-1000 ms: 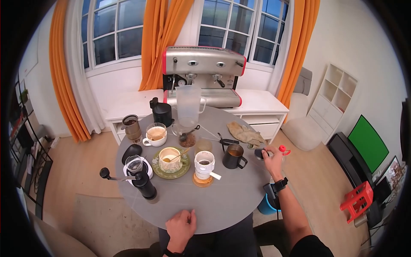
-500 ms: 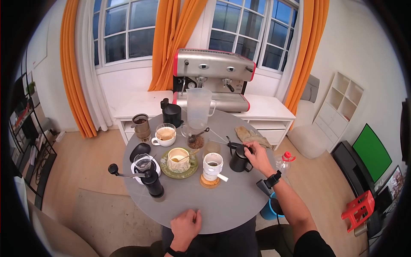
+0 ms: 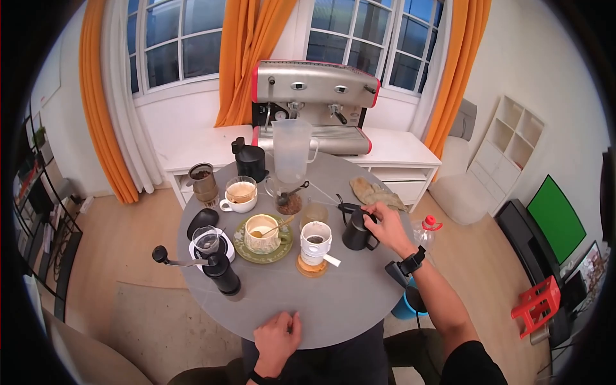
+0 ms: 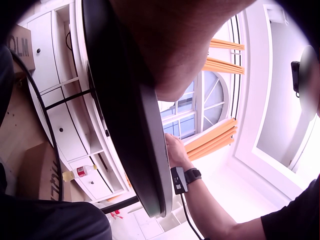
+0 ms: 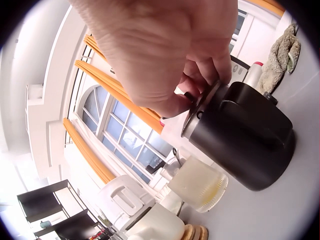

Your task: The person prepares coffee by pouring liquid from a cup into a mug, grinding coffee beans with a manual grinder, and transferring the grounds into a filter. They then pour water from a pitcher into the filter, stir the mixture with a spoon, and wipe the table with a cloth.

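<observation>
Where the table point(image 3: 346, 308) begins at the left, the grinder point(image 3: 222, 274) stands upright, its crank point(image 3: 183, 262) reaching out past the edge. Just behind it, a clear glass point(image 3: 205, 239) sits on the white scale point(image 3: 226, 251), with a black pod point(image 3: 201, 222) near. Farther back are the tumbler point(image 3: 205, 186), then a white cup point(image 3: 239, 206) bearing a glass bowl point(image 3: 240, 188), then the black canister point(image 3: 250, 162). Next comes the green plate point(image 3: 272, 258) under a cream cup point(image 3: 259, 240), with a spoon point(image 3: 280, 225) tilted in the cup.

The left hand point(image 3: 277, 337) rests at the near edge of the table, its fingers loosely bent and holding nothing.

Behind the cream cup and to its right, the tall pitcher point(image 3: 290, 154) stands beyond a glass jug point(image 3: 290, 204). Right of the plate, the white dripper point(image 3: 314, 244) is above a wooden coaster point(image 3: 312, 269), with a cloudy glass point(image 3: 314, 213) just behind.

The black jug point(image 3: 356, 234) stands upright on the table, right of the dripper, its lid point(image 5: 204, 107) at its mouth. The right hand point(image 3: 386, 226) pinches the lid's knob from above between thumb and fingers. A rumpled cloth point(image 3: 374, 193) lies behind this hand; farther right, off the table, are a blue bucket point(image 3: 403, 310) and a red-capped bottle point(image 3: 425, 236).
</observation>
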{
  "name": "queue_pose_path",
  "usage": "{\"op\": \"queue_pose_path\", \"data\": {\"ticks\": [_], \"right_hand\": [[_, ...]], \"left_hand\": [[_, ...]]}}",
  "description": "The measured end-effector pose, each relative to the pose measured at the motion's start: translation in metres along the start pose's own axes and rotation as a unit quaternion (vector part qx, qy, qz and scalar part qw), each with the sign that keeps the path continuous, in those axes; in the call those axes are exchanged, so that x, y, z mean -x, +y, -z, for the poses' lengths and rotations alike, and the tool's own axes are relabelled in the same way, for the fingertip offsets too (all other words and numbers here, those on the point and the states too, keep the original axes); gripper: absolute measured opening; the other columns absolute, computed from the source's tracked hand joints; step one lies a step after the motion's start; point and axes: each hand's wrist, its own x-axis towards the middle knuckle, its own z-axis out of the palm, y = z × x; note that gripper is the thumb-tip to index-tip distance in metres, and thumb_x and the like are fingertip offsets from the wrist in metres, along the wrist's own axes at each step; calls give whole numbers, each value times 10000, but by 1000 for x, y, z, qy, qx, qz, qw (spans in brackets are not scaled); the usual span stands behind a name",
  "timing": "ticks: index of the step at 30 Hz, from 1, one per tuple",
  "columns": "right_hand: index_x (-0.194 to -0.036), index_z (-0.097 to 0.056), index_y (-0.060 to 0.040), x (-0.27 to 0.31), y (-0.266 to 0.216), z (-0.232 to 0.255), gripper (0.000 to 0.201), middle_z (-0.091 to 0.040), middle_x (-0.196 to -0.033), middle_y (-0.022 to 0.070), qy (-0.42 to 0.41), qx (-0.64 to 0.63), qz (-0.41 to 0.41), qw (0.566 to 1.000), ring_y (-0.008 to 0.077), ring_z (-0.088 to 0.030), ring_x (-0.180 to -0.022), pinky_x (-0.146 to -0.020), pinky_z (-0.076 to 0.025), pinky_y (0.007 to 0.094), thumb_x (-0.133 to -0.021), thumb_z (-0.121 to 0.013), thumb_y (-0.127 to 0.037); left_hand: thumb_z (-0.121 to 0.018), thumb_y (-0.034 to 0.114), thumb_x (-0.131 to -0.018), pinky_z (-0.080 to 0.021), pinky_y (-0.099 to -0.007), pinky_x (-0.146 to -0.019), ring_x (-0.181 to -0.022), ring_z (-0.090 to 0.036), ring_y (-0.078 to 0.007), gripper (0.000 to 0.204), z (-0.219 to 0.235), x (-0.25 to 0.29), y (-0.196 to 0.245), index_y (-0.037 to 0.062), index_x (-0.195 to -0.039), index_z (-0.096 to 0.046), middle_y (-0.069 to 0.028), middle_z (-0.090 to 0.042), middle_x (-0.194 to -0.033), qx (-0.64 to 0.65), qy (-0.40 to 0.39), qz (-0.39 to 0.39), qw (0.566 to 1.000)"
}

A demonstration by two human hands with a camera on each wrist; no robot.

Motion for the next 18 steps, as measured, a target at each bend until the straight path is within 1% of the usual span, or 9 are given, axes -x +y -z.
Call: {"op": "queue_pose_path", "data": {"ticks": [3,6,10,13,15,16,17,18], "right_hand": [[-1019,-578,57,-1,-1,0,227,-771,-1142,221,0,26,-12,1000,402,-745,-1064,-976,-571,428,-919,-693,-111],[-1023,-582,50,-1,-3,-2,230,-769,-1142,225,3,26,-18,999,423,-739,-1053,-952,-572,439,-916,-692,-121],[-1016,-580,39,2,-2,-7,234,-769,-1156,220,13,18,-28,999,436,-734,-1041,-935,-567,451,-924,-688,-146],[-1054,-604,31,4,9,-8,250,-763,-1166,221,21,28,15,999,444,-729,-1019,-921,-565,459,-937,-697,-168],[-1100,-623,21,4,10,1,270,-760,-1159,220,1,98,17,995,438,-724,-1015,-918,-563,456,-943,-707,-181],[-1123,-633,16,2,-5,4,281,-758,-1155,220,-10,134,19,991,435,-722,-1013,-916,-561,455,-946,-712,-188],[-1209,-643,2,4,-20,7,342,-740,-1165,239,-29,182,-50,982,428,-712,-1039,-919,-556,435,-952,-720,-211],[-1224,-642,2,7,-44,6,358,-738,-1168,242,-11,140,-24,990,425,-709,-1056,-924,-554,433,-953,-722,-218]], "left_hand": [[-784,225,-899,-464,-408,-469,-503,-609,-288,364,2,-1,2,128,-657,-530,-45,-578,-572,-13,-13,12,1000],[-784,226,-901,-454,-406,-466,-495,-600,-286,372,1,0,3,129,-651,-526,-44,-562,-553,-13,-7,16,1000],[-779,227,-908,-448,-411,-471,-493,-593,-291,374,2,-1,1,129,-649,-527,-45,-556,-548,-33,-22,11,999],[-779,219,-909,-438,-405,-467,-483,-583,-285,367,2,0,0,124,-651,-536,-45,-555,-548,-25,-12,3,1000],[-786,204,-903,-420,-387,-454,-459,-565,-272,355,1,-1,1,113,-653,-550,-47,-541,-531,-13,4,-2,1000],[-780,212,-908,-431,-396,-464,-477,-577,-281,354,1,-1,2,114,-659,-547,-47,-555,-550,-6,1,2,1000],[-773,219,-912,-443,-405,-474,-496,-589,-291,353,2,-2,3,116,-665,-544,-47,-570,-570,2,-2,7,1000],[-767,227,-917,-454,-414,-484,-514,-600,-300,352,3,-2,3,117,-670,-541,-47,-585,-589,8,-7,12,1000]]}}
